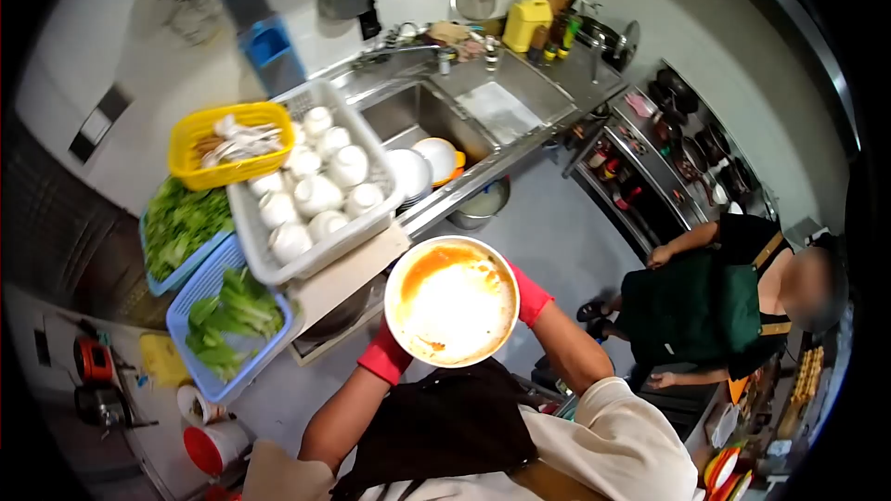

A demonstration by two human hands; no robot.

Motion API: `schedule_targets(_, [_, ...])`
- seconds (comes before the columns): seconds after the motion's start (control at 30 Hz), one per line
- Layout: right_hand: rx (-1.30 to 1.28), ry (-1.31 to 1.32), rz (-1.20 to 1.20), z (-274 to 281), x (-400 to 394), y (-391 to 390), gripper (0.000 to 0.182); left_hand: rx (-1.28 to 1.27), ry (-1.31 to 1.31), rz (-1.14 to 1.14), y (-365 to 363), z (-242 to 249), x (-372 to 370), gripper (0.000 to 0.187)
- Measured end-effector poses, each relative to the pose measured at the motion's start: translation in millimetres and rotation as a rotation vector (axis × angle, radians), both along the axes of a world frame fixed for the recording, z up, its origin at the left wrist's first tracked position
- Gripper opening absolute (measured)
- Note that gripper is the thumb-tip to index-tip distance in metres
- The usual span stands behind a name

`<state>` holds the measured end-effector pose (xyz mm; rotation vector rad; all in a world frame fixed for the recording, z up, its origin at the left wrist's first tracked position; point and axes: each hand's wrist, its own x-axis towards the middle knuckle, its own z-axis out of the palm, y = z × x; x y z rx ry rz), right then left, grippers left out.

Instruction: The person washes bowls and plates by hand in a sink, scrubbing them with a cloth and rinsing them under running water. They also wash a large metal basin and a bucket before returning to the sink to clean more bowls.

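Observation:
A round white bowl (452, 301) is right in front of me, its inside smeared with orange-brown sauce and glaring bright in the middle. My left hand (384, 355), in a red glove, grips its lower left side. The red-gloved right hand (529, 295) holds the right side. The bowl hides most of the fingers of both hands. Beyond it, white plates (408, 172) are stacked by the sink's near side, beside a white bowl (434, 154) and an orange dish (458, 165).
The metal sink (478, 141) has a faucet behind it. A grey crate (394, 193) of white rounded objects stands left, with a yellow basket (178, 134) and a blue basket (176, 320) of greens. A metal pot (481, 213) sits below. Another person (687, 315) is at right.

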<state>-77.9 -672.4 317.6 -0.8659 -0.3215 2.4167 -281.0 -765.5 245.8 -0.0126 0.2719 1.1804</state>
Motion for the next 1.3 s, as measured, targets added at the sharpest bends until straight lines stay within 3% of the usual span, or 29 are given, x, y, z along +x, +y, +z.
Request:
schedule_targets(0.07, [0.109,-0.145,-0.145,-7,52,26,0.028,-0.038,-0.040,-0.106,52,-36,46,0.053])
schedule_targets(0.23, [0.116,-0.311,-0.313,1,142,93,0.029,-0.033,-0.149,-0.234,158,-5,137,0.048])
schedule_targets(0.33, [0.130,-0.368,-0.359,-6,180,140,0.030,0.106,-0.034,-0.214,223,-25,178,0.046])
schedule_targets(0.4, [0.139,-0.406,-0.377,-13,202,179,0.030,0.327,0.536,-0.196,267,-34,196,0.041])
schedule_targets(0.43, [0.149,-0.425,-0.383,-16,212,201,0.030,0.332,0.518,-0.176,289,-20,201,0.041])
schedule_targets(0.5, [0.155,-0.460,-0.383,-23,228,245,0.030,-0.013,-0.049,-0.273,324,22,201,0.039])
schedule_targets(0.63, [0.172,-0.560,-0.364,-25,254,345,0.030,0.113,0.102,-0.138,412,-42,246,0.039])
schedule_targets(0.7, [0.189,-0.578,-0.323,-24,257,402,0.030,-0.036,0.084,-0.022,470,-49,250,0.034])
schedule_targets(0.73, [0.186,-0.580,-0.301,-26,261,423,0.031,-0.037,0.029,-0.097,487,-47,249,0.034])
schedule_targets(0.83, [0.201,-0.584,-0.218,-30,260,498,0.031,-0.037,-0.142,0.000,537,-27,248,0.034])
schedule_targets(0.9, [0.205,-0.589,-0.149,-39,259,547,0.031,-0.040,-0.129,0.065,585,-69,260,0.036])
schedule_targets(0.97, [0.199,-0.589,-0.057,-58,257,593,0.031,-0.091,-0.246,0.073,610,-51,246,0.040])
schedule_targets(1.03, [0.184,-0.583,0.041,-85,255,639,0.031,-0.132,-0.433,0.134,644,-74,249,0.051])
schedule_targets(1.1, [0.175,-0.577,0.158,-118,254,686,0.031,-0.240,-0.325,0.292,665,-91,250,0.052])
schedule_targets(1.17, [0.156,-0.554,0.274,-155,249,730,0.032,-0.333,-0.045,0.391,673,-82,246,0.047])
schedule_targets(1.23, [0.124,-0.525,0.390,-195,241,766,0.032,-0.275,0.183,0.524,700,-117,253,0.047])
schedule_targets(1.3, [0.090,-0.496,0.488,-234,233,790,0.032,-0.435,0.150,0.509,714,-122,254,0.044])
